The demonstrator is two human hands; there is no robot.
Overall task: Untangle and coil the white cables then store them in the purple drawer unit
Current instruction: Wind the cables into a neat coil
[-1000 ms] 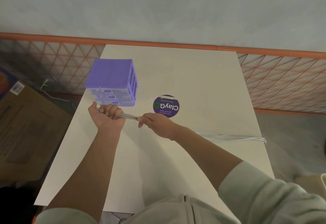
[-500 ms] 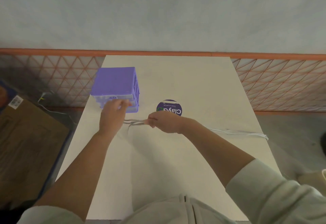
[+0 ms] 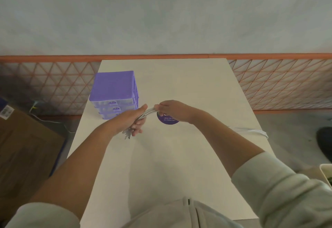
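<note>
Head view
Left hand [image 3: 132, 120]: curled round the cables [image 3: 147, 112], near the table's [image 3: 179, 156] left edge.
Right hand [image 3: 173, 110]: pinched the same bundle beside it; the rest trailed to the right edge.
Drawers [image 3: 115, 94]: far-left corner, all closed.
Sticker [image 3: 168, 120]: under the right hand.

White cables [image 3: 147, 111] bunched, arched above table; purple drawer unit [image 3: 115, 93] upright, drawers closed.
</note>
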